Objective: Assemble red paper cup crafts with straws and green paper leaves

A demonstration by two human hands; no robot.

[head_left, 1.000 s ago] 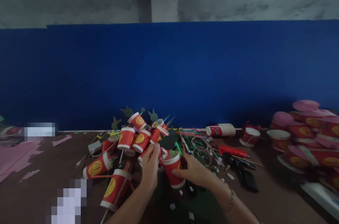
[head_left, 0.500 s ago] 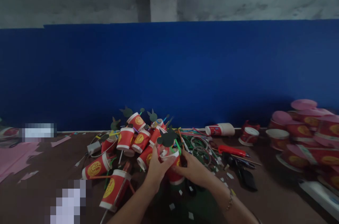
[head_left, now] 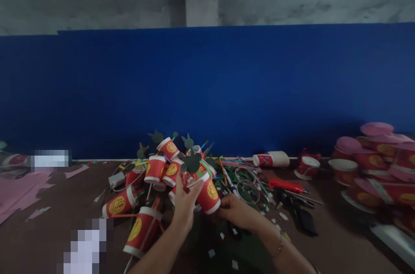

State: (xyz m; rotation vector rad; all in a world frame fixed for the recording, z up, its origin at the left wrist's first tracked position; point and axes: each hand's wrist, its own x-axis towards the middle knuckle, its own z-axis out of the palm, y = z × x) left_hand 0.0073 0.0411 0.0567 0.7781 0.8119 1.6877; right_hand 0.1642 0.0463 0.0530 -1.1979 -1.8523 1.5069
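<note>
A red paper cup with a yellow emblem and white rims is tilted in front of me, its mouth to the upper left. A dark green paper cutout with round ears sticks up at its mouth, beside a bright green strip. My left hand is closed around the mouth end of the cup. At the cup's base, my right hand has its fingers curled together; their tips are partly hidden, and what they pinch, if anything, does not show.
Similar decorated cups lie heaped at left. Tangled wire coils, a red-handled tool and white paper scraps lie to the right. Pink-topped cups are piled far right. Pink paper lies far left. A blue panel stands behind.
The cup has tipped, its base swinging up to the right and the cutout shifting left. My right hand has moved from the cup's side down to its base.
</note>
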